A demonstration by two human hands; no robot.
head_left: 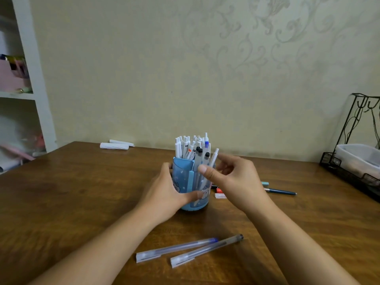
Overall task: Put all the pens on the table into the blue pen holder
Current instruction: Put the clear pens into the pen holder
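The blue pen holder point(186, 175) stands mid-table, packed with several white pens point(191, 147). My left hand point(164, 192) wraps around its left side and front, gripping it. My right hand point(232, 177) is at the holder's right rim, thumb and fingers pinched on a white pen point(213, 156) that leans in the holder. Two translucent capped pens lie near the front edge, one with a blue tip point(176, 248), one with a dark tip point(207, 250). A dark blue pen point(280, 191), a light blue pen point(265, 183) and red and white pen parts point(220, 193) lie right of the holder, partly hidden by my right hand.
A black wire rack point(349, 167) with a white container stands at the table's right edge. Two white paper rolls point(115, 145) lie at the back left by the wall. A white shelf unit point(37, 95) stands left of the table.
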